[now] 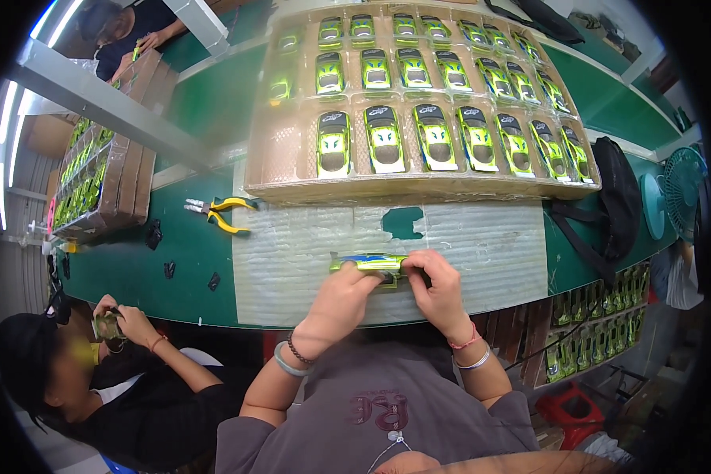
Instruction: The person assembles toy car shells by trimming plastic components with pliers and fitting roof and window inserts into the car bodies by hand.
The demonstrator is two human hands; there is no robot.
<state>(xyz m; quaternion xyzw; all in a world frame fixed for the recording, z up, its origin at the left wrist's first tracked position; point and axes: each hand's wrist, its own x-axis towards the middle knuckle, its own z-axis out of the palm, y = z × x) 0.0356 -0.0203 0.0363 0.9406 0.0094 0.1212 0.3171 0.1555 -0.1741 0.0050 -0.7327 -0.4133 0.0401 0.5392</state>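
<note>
A bright green toy car (369, 261) with blue markings lies sideways between my hands, just over the pale foam mat (482, 253). Closed around its near left side, the fingers of my left hand (346, 294) grip the body. My right hand (434, 286) pinches the car's right end, and the fingertips hide that end. Beyond the mat, a large cardboard tray (419, 189) with a clear plastic insert holds rows of similar green cars (385, 138). Several pockets on its left side have no car in them.
Yellow-handled pliers (227, 212) lie left of the mat, near small black scraps (170, 270) on the green table (189, 237). A black bag (612, 209) and a teal fan (682, 189) stand right. A co-worker (126, 395) sits left; another stands far left behind a stacked tray (122, 186).
</note>
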